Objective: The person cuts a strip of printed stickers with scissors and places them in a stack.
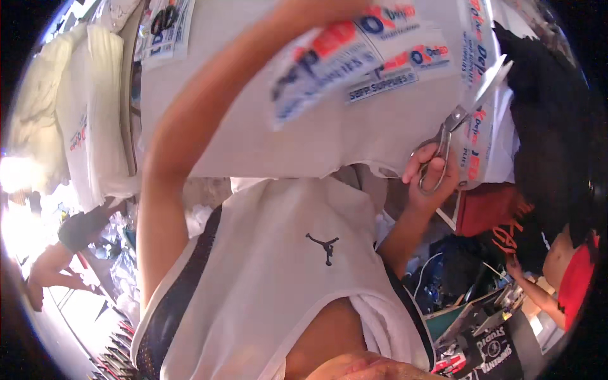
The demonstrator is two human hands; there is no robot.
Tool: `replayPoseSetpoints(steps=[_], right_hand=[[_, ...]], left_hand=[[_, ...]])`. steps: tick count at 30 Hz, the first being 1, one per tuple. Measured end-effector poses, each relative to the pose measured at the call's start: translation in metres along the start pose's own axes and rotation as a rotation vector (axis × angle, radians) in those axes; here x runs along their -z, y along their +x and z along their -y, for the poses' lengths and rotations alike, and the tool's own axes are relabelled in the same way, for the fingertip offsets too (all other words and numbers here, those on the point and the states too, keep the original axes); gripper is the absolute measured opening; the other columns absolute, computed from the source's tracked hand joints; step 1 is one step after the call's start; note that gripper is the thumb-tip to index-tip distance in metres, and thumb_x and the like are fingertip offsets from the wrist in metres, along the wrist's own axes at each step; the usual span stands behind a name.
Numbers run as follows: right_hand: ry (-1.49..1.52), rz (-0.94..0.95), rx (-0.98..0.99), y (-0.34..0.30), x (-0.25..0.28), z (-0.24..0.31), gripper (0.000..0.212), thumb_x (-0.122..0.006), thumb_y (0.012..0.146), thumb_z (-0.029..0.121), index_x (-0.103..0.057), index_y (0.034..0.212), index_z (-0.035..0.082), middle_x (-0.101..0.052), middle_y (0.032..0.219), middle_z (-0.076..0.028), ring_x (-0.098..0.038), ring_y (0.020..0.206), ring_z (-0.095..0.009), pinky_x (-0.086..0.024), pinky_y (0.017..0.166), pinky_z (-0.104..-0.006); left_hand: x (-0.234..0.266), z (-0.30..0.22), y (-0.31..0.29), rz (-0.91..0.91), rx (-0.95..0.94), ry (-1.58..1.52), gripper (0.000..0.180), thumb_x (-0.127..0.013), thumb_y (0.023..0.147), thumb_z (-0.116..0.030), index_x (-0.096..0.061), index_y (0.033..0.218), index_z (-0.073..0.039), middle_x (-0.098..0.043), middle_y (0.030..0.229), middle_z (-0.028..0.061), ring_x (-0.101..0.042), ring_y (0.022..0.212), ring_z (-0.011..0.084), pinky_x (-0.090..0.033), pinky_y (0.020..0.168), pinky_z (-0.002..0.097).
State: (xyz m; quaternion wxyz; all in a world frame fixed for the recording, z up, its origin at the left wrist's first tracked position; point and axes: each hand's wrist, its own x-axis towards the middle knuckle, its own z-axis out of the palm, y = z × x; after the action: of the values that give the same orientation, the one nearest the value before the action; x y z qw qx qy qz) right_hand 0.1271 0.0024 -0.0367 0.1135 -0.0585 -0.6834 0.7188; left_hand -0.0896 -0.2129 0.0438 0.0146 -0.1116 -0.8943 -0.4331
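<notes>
At the pale surface [247,142], the right hand [437,185] grips scissors [455,119] by the loops, presumably for control, blades outward; I cannot tell whether the left hand [347,6] grips the sheet [323,73].

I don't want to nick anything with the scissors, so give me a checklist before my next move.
1. Scissors secure: ok; the right hand has its fingers in the handles.
2. Blades clear of the left forearm: ok; they point up and right, well apart from it.
3. Left hand grip: cannot tell; the top edge cuts it off.
4. Blades clear of the long printed strip: cannot tell; they cross over it in view, contact unclear.
5. Sheets separate: not ok; the blurred printed sheet overlaps another printed sheet in view.
</notes>
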Motion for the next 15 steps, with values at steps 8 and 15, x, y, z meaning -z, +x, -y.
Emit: replayPoseSetpoints(steps=[8,15], right_hand=[[0.146,0.080,-0.009,-0.001,0.011,0.003,0.055,-0.068,0.089,0.056,-0.054,0.081,0.003,-0.054,0.059,-0.003,-0.052,0.045,-0.011,-0.039,0.043,-0.0237],[0.248,0.153,-0.011,-0.003,0.017,-0.005,0.047,-0.073,0.088,0.046,-0.054,0.081,0.004,-0.054,0.061,-0.003,-0.053,0.048,-0.011,-0.041,0.044,-0.0250]], left_hand=[[-0.091,0.015,0.023,0.099,-0.572,0.934,0.023,-0.066,0.088,-0.021,-0.067,0.102,-0.003,-0.064,0.098,0.0195,-0.059,0.106,0.0394,-0.047,0.093,0.0452],[-0.040,0.000,-0.075,0.211,-0.104,0.667,0.090,-0.075,0.078,-0.058,-0.046,0.139,0.002,-0.055,0.129,0.0251,-0.053,0.120,0.0395,-0.043,0.104,0.0473]])
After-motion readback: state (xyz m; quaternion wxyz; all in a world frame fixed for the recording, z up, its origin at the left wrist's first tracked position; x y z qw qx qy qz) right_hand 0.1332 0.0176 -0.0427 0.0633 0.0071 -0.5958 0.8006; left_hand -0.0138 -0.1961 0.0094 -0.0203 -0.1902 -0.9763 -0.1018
